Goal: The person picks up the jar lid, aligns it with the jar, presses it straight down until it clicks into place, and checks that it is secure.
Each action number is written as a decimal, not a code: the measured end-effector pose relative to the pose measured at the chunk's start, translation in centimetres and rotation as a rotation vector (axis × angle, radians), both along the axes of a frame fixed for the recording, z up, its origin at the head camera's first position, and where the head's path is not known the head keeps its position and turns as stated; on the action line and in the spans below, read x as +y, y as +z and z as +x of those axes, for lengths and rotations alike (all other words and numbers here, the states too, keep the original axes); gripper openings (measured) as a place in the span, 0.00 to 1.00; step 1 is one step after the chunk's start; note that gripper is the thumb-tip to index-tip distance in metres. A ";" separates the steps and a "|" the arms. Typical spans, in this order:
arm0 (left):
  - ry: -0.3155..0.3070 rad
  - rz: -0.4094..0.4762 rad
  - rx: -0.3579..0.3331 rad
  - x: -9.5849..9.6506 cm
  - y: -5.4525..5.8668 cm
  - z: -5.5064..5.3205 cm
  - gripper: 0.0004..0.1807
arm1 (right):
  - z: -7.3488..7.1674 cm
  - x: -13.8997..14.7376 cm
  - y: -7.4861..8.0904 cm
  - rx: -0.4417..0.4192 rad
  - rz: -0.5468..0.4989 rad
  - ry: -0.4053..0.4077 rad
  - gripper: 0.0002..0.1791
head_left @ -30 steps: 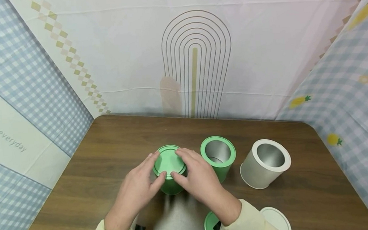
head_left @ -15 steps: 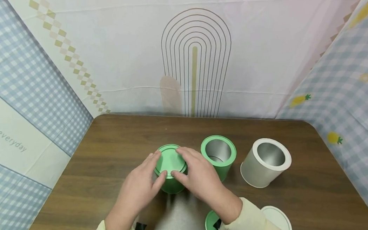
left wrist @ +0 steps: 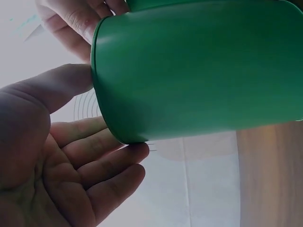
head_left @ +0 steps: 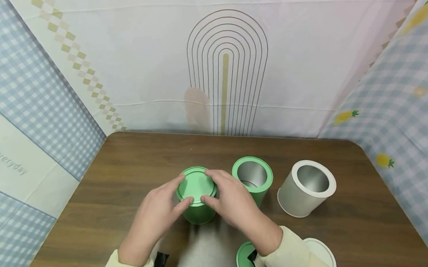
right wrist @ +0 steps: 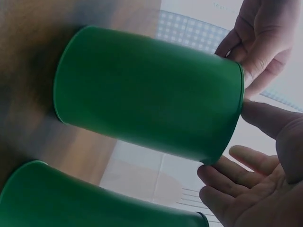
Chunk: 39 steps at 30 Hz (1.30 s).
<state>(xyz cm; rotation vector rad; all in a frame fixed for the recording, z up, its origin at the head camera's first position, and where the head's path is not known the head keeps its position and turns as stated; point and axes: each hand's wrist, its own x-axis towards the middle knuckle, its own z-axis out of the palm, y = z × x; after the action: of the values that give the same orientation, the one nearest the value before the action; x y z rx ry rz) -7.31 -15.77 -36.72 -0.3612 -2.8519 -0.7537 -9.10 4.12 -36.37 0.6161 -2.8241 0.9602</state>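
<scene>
A green can (head_left: 199, 214) stands upright with a green lid (head_left: 196, 185) on top. My left hand (head_left: 156, 212) spans the lid's left side, thumb at the near rim and fingers reaching toward the far rim. Opposite it, my right hand (head_left: 234, 197) touches the lid's right side in the same way. Both wrist views show the fingers (left wrist: 111, 165) fairly straight, with tips and thumbs touching the lid's edge. The can's side (right wrist: 147, 94) is untouched between them. Whether the lid sits fully down cannot be seen.
To the right stand an uncovered green can (head_left: 258, 194) and an uncovered white can (head_left: 300, 199). A green lid (head_left: 245, 260) and a white lid (head_left: 322, 251) lie near the table's front, partly behind my right sleeve. The brown table (head_left: 145, 154) meets cloth-covered walls.
The hands and the covered can stay almost in place. My left fingers and thumb have shifted slightly around the lid's rim.
</scene>
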 end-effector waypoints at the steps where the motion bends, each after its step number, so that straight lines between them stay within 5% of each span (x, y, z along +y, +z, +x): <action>1: -0.001 0.000 0.001 0.0 0.1 0.0 0.33 | -0.1 0.0 0.1 -0.012 0.004 0.000 0.32; 20: -0.011 -0.073 0.009 0.4 1.0 0.1 0.33 | -0.5 -0.2 1.2 -0.103 0.016 0.064 0.30; 32: -0.034 0.010 0.019 0.5 0.2 0.1 0.32 | -0.7 0.6 0.7 -0.107 -0.046 0.013 0.33; 39: -0.030 0.102 0.044 0.0 -1.5 0.7 0.35 | -0.2 0.7 0.0 -0.074 -0.077 0.021 0.33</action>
<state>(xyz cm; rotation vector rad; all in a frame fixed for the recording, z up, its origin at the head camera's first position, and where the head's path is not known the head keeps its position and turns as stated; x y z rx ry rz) -6.56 -15.76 -38.21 -0.4010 -2.7601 -0.8815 -9.34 4.83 -36.34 0.6154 -2.8332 1.1124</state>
